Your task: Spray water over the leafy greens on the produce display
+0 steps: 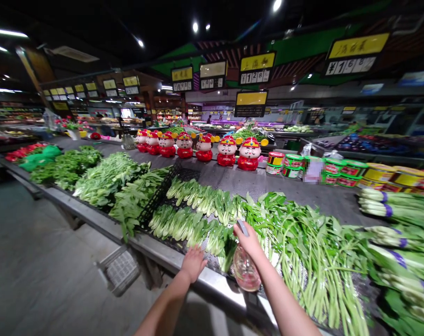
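My right hand (250,241) is wrapped round the neck of a clear spray bottle (246,270) with a grey top, held upright over the front edge of the produce stand. My left hand (194,264) lies palm down with fingers stretched out, at the near ends of the front row of bok choy (184,224); whether it touches the leaves I cannot tell. Just beyond the bottle is a second row of bok choy (208,198). Long-stemmed leafy greens (310,238) spread to the right of my right hand, with wet-looking glints on them.
A metal rail (149,249) edges the stand. A black divider (159,196) separates the bok choy from other greens (107,175). Red figurines (227,151) and stacked tubs (292,165) line the back. Bundled celery-like stalks (387,205) lie right. A grey basket (119,270) sits low, front left.
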Available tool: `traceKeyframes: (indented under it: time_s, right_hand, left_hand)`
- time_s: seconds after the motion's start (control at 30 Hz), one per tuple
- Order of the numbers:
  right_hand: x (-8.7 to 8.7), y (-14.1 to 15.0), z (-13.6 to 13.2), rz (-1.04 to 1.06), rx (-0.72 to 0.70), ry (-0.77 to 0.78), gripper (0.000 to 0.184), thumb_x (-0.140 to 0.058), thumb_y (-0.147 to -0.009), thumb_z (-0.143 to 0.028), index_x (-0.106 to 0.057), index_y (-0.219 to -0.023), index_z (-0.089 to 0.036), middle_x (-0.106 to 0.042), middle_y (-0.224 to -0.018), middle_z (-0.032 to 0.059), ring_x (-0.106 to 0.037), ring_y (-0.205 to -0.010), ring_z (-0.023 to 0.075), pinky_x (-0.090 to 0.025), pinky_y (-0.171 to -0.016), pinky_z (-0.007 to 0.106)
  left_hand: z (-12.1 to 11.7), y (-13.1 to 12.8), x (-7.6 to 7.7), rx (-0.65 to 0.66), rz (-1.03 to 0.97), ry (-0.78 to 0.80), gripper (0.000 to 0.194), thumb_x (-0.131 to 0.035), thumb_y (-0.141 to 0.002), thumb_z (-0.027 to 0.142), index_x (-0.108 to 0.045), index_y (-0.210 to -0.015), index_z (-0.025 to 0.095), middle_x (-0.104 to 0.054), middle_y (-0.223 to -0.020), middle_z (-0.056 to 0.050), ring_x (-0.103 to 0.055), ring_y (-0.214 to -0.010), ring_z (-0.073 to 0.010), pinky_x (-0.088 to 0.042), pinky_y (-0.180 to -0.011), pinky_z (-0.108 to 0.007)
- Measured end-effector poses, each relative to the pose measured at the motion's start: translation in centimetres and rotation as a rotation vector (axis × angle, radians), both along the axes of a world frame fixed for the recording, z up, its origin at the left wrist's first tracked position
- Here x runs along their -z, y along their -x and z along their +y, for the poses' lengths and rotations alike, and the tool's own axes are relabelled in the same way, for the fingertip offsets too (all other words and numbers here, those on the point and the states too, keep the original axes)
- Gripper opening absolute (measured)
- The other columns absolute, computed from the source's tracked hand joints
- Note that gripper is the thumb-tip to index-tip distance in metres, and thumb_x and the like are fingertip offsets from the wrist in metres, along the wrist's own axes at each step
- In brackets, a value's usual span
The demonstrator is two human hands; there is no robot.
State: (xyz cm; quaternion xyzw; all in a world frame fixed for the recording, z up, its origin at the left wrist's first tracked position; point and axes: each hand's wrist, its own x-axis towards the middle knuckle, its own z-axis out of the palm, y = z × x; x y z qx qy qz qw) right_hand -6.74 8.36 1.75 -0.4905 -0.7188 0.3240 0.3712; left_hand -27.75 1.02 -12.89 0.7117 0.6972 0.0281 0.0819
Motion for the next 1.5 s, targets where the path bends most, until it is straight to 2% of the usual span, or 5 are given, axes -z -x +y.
traceKeyframes:
  time_s: [0.23,0.47,0.7,1.0,1.5]
  right_hand:
    - [0.7,1.6,0.2,-0.022,0.011,0.092,0.030,-0.042,-0.079,-0.049,-0.050,-0.067,-0.023,-0.057,-0.059,0.0023,-0.058,-0.060,0.0206,-0.047,-0.062,0.035]
    - [0.0,3.8,-0.2,-0.013,-0.016,-0.026,0.035,-0.043,-0.080,-0.052,-0.058,-0.078,-0.021,-0.064,-0.070,0.0035,-0.061,-0.069,0.0211,-0.047,-0.068,0.035]
    - [-0.7,5.7,-1.3,-0.030,-0.036,-0.061,0.038,-0.040,-0.080,-0.054,-0.052,-0.065,-0.022,-0.061,-0.068,0.0048,-0.058,-0.064,0.0202,-0.046,-0.064,0.035]
    - [0.8,6.8,-2.1,-0.023,-0.026,0.054,0.034,-0.041,-0.079,-0.055,-0.046,-0.063,-0.024,-0.057,-0.057,0.0023,-0.056,-0.055,0.0209,-0.047,-0.056,0.037]
    - [-1.2,11.0,-1.7,-0.026,-0.046,-0.049,0.032,-0.042,-0.084,-0.047,-0.055,-0.072,-0.020,-0.062,-0.068,0.0040,-0.060,-0.066,0.0194,-0.049,-0.062,0.034]
  left_hand:
    - [-0.1,1.1,0.1,0.032,-0.009,-0.006,0.053,-0.026,-0.090,0.043,-0.046,-0.132,0.016,-0.043,-0.141,-0.010,-0.024,-0.137,-0.0235,-0.012,-0.115,-0.044]
    - [0.3,3.5,-0.4,-0.017,-0.006,-0.025,0.057,-0.024,-0.089,0.047,-0.044,-0.133,0.016,-0.042,-0.142,-0.011,-0.022,-0.138,-0.0252,-0.009,-0.115,-0.048]
    - [0.9,5.5,0.4,-0.006,-0.027,0.010,0.056,-0.022,-0.090,0.046,-0.046,-0.132,0.019,-0.039,-0.144,-0.009,-0.018,-0.139,-0.0241,-0.010,-0.114,-0.047]
    - [0.6,5.7,0.9,0.036,-0.043,0.007,0.057,-0.017,-0.091,0.045,-0.043,-0.135,0.019,-0.039,-0.144,-0.008,-0.019,-0.139,-0.0232,-0.008,-0.114,-0.049]
    - [0.7,6.2,1.4,0.068,-0.046,0.001,0.054,-0.017,-0.091,0.042,-0.045,-0.133,0.022,-0.042,-0.142,-0.005,-0.020,-0.139,-0.0226,-0.010,-0.114,-0.048]
